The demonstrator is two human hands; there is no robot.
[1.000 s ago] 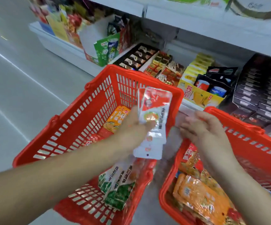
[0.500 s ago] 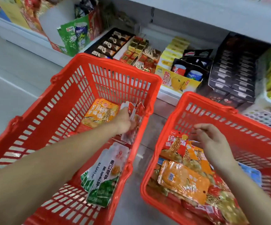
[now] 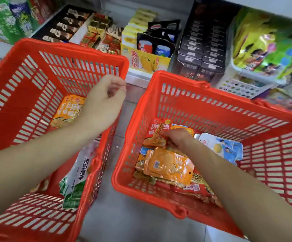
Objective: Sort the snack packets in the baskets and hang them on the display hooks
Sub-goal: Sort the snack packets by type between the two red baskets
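Now the right hand [image 3: 177, 139] is down in the right basket [image 3: 211, 109], grip pinching the red packet [image 3: 156, 131] at its ten o'clock; left hand [image 3: 103, 103] hovers, grip loose, empty.

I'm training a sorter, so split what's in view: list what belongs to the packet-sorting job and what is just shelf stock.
Job: left basket, right basket, orange packet, red packet gripped by the right hand, green-and-white packet, blue-and-white packet.

Lying about: yellow box, black boxes, green carton, white perforated tray.
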